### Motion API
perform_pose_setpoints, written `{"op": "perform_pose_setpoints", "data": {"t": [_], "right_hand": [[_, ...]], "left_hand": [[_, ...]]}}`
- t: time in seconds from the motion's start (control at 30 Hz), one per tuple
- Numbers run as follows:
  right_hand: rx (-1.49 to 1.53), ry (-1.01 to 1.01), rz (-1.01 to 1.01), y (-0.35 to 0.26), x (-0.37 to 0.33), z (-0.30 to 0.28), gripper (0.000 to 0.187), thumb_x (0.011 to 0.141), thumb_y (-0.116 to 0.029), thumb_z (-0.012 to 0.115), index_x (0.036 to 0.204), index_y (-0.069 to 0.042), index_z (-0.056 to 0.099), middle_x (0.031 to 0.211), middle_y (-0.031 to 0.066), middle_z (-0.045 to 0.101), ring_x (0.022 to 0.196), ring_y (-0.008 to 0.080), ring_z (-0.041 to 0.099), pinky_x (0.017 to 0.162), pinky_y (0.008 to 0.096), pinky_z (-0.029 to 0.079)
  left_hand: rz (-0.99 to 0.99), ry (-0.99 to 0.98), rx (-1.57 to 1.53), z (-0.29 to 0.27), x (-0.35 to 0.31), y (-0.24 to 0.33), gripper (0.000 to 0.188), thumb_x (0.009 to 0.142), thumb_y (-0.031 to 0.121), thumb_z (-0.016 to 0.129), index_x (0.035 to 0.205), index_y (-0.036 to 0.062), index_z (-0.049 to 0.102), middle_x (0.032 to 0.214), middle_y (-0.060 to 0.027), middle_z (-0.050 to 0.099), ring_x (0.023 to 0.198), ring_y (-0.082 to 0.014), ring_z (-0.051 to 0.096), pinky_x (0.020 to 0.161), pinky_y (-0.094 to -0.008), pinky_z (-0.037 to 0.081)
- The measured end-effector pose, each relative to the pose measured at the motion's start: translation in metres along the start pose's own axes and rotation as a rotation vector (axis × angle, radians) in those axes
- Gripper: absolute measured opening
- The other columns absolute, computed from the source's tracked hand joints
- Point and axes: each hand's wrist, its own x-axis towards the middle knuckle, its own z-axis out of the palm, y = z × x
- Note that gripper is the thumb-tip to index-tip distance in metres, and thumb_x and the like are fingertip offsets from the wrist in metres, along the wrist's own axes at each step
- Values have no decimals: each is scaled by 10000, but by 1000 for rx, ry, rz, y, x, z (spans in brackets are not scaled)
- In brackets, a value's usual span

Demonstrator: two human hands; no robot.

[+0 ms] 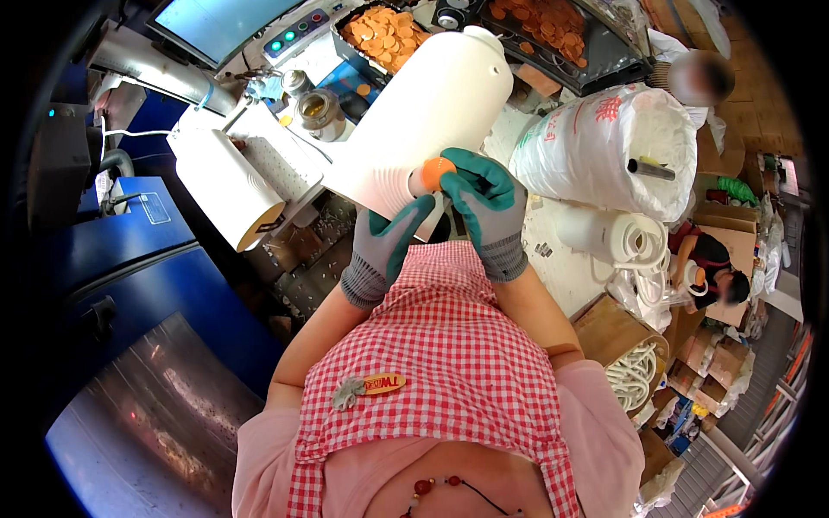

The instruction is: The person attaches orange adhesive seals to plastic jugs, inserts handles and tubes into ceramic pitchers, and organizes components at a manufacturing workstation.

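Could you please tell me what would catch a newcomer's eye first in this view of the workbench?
First is the big white roll held up at the centre, with the left hand under its near end and the right hand, both in green gloves, pressing an orange cap into that end. Behind it, at the top, sit trays of orange caps, and to the right a bulging white sack.

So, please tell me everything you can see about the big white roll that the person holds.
The big white roll is a thick cylinder of stacked white pieces, looking like paper or foam, with fine ridges near its lower end. It tilts up and away from the person's chest. The left hand supports its lower end from beneath; the right hand presses a small orange cap against that end. Both hands wear green-and-grey gloves.
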Motion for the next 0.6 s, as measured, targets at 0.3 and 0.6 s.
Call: {"op": "perform_pose_setpoints", "data": {"t": [0.3, 0.6], "right_hand": [[6, -54, -115, 0, -5, -13, 227, 811, 78, 698, 995, 11, 583, 981, 114, 686, 754, 113, 634, 652, 220, 532], [-134, -152, -257, -11, -1, -26, 141, 811, 87, 659, 934, 30, 623, 844, 69, 627, 681, 102, 606, 596, 219, 503]], "left_hand": [[-643, 73, -884, -3, 15, 37, 389, 894, 22, 616, 1257, -61, 502, 1175, -161, 609, 1041, -192, 621, 889, -314, 522], [-570, 11, -688, 7, 19, 34, 396, 884, 64, 641, 1237, -60, 512, 1132, -162, 635, 1003, -208, 641, 869, -324, 530]]}}
